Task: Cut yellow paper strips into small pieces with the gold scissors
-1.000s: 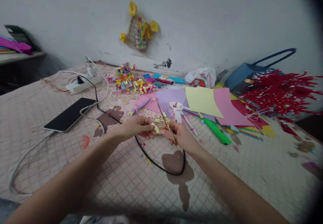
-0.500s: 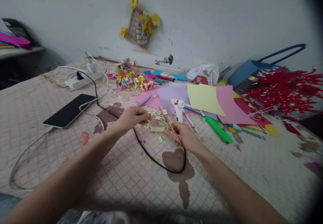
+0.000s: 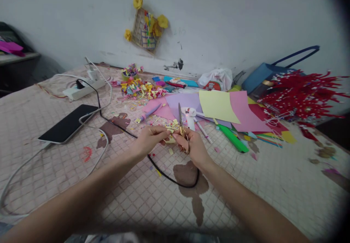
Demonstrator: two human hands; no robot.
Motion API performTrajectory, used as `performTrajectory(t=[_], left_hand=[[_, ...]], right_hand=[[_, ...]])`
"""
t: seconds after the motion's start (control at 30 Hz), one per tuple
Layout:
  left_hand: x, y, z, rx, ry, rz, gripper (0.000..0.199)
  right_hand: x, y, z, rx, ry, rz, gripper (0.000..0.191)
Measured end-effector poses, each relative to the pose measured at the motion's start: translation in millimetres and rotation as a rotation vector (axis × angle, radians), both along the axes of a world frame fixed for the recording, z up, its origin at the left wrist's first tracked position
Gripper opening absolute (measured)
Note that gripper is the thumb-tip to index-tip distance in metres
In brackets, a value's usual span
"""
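Observation:
My left hand (image 3: pixel 153 138) pinches a small yellow paper piece (image 3: pixel 170 130) between thumb and fingertips. Right beside it, my right hand (image 3: pixel 191 143) holds gold-handled scissors (image 3: pixel 181 122), their blades pointing up and away. The fingertips of both hands meet near the paper. Behind the scissors lies a white glue gun (image 3: pixel 190 117) on coloured sheets. Yellow paper scraps (image 3: pixel 171 151) are scattered around and under the hands. A black cable (image 3: pixel 169 178) loops on the table below the hands.
A tablet (image 3: pixel 68 123) and a power strip (image 3: pixel 82 89) with cables are at left. Paper sheets (image 3: pixel 218 106), a green cutter (image 3: pixel 232 138) and red fuzzy stems (image 3: pixel 300 97) lie right. Small paper bows (image 3: pixel 142 88) are heaped at the back, near the wall.
My hands have come together at the yellow piece. The scissors have turned more upright, and a purple paper strip at the back left shows more fully. The view has shifted slightly right.

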State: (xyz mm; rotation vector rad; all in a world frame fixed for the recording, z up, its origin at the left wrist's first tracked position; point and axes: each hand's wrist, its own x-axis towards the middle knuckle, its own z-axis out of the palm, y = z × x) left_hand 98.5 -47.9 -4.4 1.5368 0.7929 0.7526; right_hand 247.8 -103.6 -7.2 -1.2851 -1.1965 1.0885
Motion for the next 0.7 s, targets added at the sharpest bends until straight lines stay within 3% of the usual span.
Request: performTrajectory(t=[0.1, 0.2, 0.4, 0.7], left_hand=[[1, -2, -1.9, 0.110, 0.019, 0.007, 0.025], [2, -2, -1.5, 0.120, 0.027, -0.016, 0.021], [-2, 1, 5.6, 0.024, -0.023, 0.011, 0.021], [-8, 8, 5.2, -0.188, 0.015, -0.146, 0.022]], right_hand=[[-2, -1, 1.9, 0.017, -0.009, -0.014, 0.017], [-1, -2, 3.5, 0.026, -0.027, -0.010, 0.015], [3, -2, 3.3, 0.005, -0.072, 0.056, 0.014], [3, -2, 4.1, -0.016, -0.022, 0.061, 0.016]])
